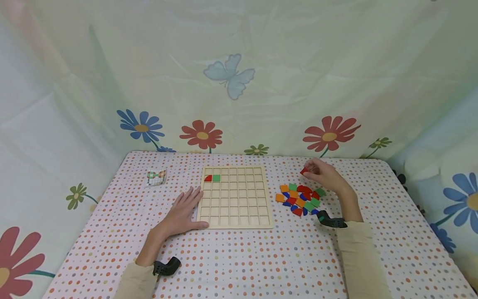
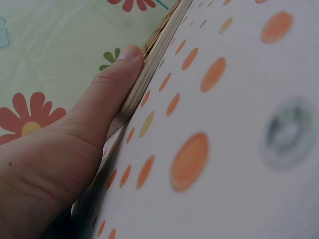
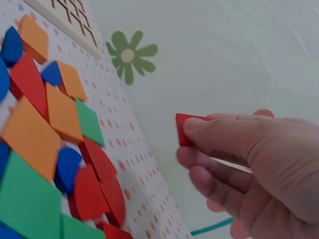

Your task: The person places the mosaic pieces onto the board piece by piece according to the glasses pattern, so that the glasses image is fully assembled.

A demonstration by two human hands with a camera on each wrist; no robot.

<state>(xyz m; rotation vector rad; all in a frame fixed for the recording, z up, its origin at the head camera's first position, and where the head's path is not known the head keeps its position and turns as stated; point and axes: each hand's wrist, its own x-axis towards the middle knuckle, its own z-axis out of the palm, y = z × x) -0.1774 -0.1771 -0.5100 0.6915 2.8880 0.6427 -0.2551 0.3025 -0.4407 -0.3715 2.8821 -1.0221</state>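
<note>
A wooden grid board (image 1: 235, 227) lies mid-table, with a red quarter-circle tile (image 1: 208, 178) and a green square tile (image 1: 216, 178) side by side in its second row. My left hand (image 1: 183, 214) rests at the board's left edge, fingers extended; the left wrist view shows its thumb (image 2: 112, 84) on the rim. Above the pile's far side, my right hand (image 1: 326, 176) pinches a red tile (image 3: 182, 130) between thumb and fingers. The fingers cover part of that tile, so its full shape is hidden. Below it spreads a loose pile of red, orange, green and blue tiles (image 1: 300, 203).
A small pattern card (image 1: 156, 177) with a coloured grid lies at the table's far left. The dotted tablecloth (image 1: 239, 261) covers the table. A flowered curtain (image 1: 261, 120) hangs right behind the far edge. Black wrist cameras (image 1: 166, 266) are strapped to both wrists.
</note>
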